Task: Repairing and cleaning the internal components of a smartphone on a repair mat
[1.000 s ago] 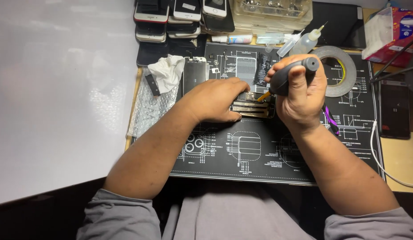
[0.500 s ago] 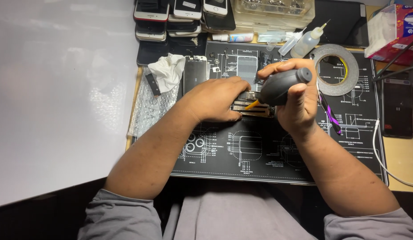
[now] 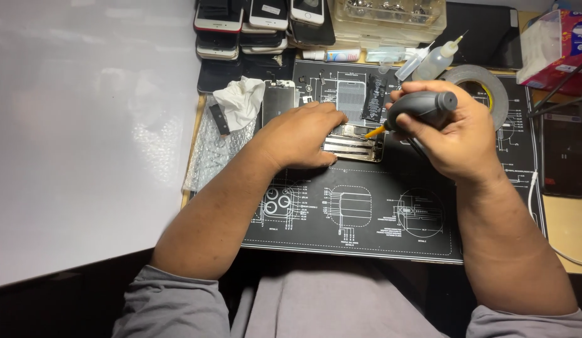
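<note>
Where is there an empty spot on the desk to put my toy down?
The big white tabletop left of the bubble wrap is bare. The black mat's near strip, below the left hand and right hand, is free too. The far edge is crowded: stacked phones, bottles, tape roll.

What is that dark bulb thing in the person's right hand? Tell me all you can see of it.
The bulb is a dark grey, rubbery-looking air blower, rounded in the body with a flat round end cap facing up and to the right. A thin orange nozzle sticks out at its lower left, pointing down toward the opened phone on the black mat. It lies tilted, nearly sideways. The right hand wraps around it from behind, fingers curled over the body. Whether the nozzle tip touches the phone cannot be told.
</note>
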